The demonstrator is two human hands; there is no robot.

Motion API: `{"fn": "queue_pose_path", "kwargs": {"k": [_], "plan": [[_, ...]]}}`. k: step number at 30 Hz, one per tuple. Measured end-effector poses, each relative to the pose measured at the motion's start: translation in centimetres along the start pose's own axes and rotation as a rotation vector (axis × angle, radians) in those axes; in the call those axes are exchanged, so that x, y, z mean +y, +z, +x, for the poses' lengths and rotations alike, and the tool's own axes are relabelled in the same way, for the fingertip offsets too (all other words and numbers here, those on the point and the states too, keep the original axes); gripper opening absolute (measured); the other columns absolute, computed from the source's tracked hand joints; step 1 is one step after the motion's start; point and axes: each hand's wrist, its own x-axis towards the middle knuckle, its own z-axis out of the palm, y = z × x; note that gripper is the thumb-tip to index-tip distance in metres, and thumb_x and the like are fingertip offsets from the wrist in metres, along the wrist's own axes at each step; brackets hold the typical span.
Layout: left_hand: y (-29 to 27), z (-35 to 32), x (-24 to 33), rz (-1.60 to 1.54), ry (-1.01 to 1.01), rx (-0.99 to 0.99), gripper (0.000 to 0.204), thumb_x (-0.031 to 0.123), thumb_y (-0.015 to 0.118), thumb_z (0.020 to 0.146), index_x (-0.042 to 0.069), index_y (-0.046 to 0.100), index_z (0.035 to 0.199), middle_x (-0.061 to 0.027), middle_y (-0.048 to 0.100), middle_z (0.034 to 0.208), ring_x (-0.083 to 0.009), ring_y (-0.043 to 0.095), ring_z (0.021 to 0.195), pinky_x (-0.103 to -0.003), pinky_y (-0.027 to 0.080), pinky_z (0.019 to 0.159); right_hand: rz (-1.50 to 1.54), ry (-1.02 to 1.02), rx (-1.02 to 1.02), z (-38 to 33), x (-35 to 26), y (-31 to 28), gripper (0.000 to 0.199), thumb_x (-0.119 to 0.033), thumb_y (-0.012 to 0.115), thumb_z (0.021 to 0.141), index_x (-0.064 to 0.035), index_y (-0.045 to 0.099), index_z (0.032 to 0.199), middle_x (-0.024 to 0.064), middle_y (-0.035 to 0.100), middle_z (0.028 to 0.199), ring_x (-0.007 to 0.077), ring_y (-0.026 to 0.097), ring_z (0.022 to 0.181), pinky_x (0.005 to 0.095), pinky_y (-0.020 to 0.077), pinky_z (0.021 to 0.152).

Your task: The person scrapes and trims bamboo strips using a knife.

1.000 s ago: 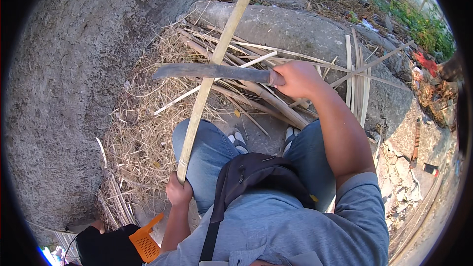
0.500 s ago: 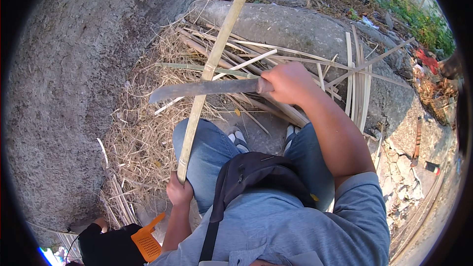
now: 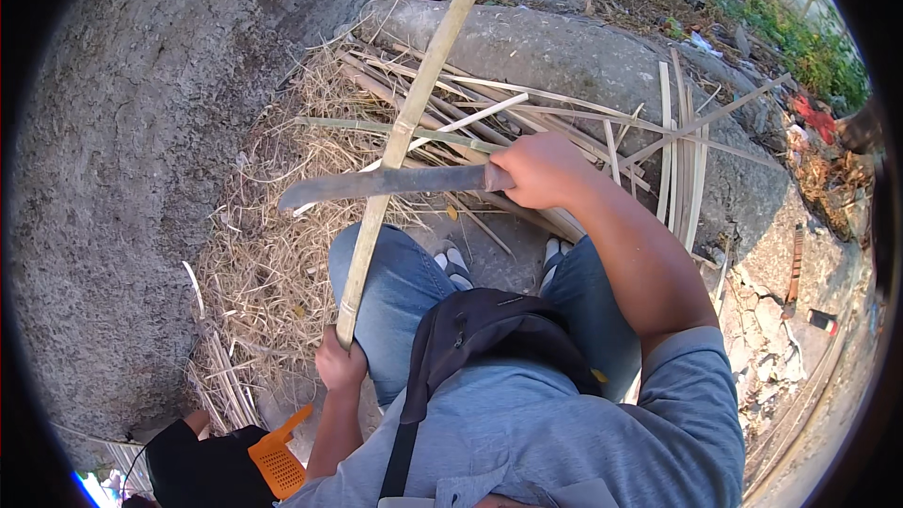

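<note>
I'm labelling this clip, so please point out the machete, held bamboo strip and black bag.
Machete [image 3: 395, 182]: head view, middle of blade.
Bamboo strip [image 3: 407, 120]: head view, near its middle.
Black bag [image 3: 484, 331]: head view, fabric body.

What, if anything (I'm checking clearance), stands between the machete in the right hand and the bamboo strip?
Nothing visible does: the blade of the machete in the right hand crosses directly over the bamboo strip, below mid-length. Whether they touch, this view can't settle.
</note>
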Motion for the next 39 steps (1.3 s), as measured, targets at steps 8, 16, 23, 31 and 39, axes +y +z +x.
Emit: {"fn": "queue_pose_path", "kwargs": {"k": [8,16,23,31,39], "plan": [[0.6,-0.1,-0.3,-0.005,-0.011,-0.016,0.023,0.007,0.056,0.074,0.003,0.061,0.096,-0.0272,0.065,0.075,-0.0496,0.065,0.072,-0.058,0.051,0.07,0.016,-0.073,-0.022,0.8,1.4,0.7,0.023,-0.025,0.073,0.076,-0.014,0.071,0.096,0.0118,0.073,0.092,0.0349,0.071,0.089,0.0484,0.0554,0.076],[-0.1,-0.2,0.2,0.025,-0.022,-0.019,0.022,0.007,0.056,0.074,0.003,0.062,0.096,-0.0249,0.067,0.081,-0.049,0.065,0.073,-0.057,0.051,0.07,0.203,0.153,0.141,0.7,4.0,0.9,0.031,-0.033,0.074,0.082,-0.006,0.068,0.096,0.0193,0.07,0.093,0.041,0.067,0.093,0.05,0.0522,0.079],[0.2,-0.1,-0.1,0.009,-0.018,-0.011,0.024,0.007,0.056,0.074,0.002,0.062,0.097,-0.0256,0.066,0.077,-0.0491,0.065,0.073,-0.057,0.051,0.069,0.001,-0.03,-0.06,0.5,-0.1,0.8,0.025,-0.027,0.074,0.078,-0.0134,0.071,0.098,0.0106,0.073,0.092,0.034,0.071,0.089,0.0487,0.0555,0.075],[-0.2,-0.7,-0.2,-0.068,0.007,-0.015,0.025,0.005,0.055,0.073,0.001,0.061,0.098,-0.0268,0.065,0.076,-0.0497,0.065,0.072,-0.058,0.05,0.068,0.002,-0.082,-0.017,0.0,0.1,-0.2,0.031,-0.036,0.077,0.08,-0.0131,0.071,0.1,0.0112,0.072,0.09,0.0358,0.07,0.09,0.0477,0.0547,0.077],[-1.8,-0.8,-0.5,-0.092,0.03,-0.072,0.027,0.005,0.053,0.074,0.0,0.06,0.1,-0.0292,0.064,0.077,-0.051,0.064,0.076,-0.058,0.05,0.072,0.146,0.105,0.153,-0.8,2.2,-1.0,0.035,-0.043,0.073,0.085,-0.0085,0.069,0.092,0.0171,0.071,0.087,0.0393,0.068,0.086,0.0499,0.0521,0.076]]}}
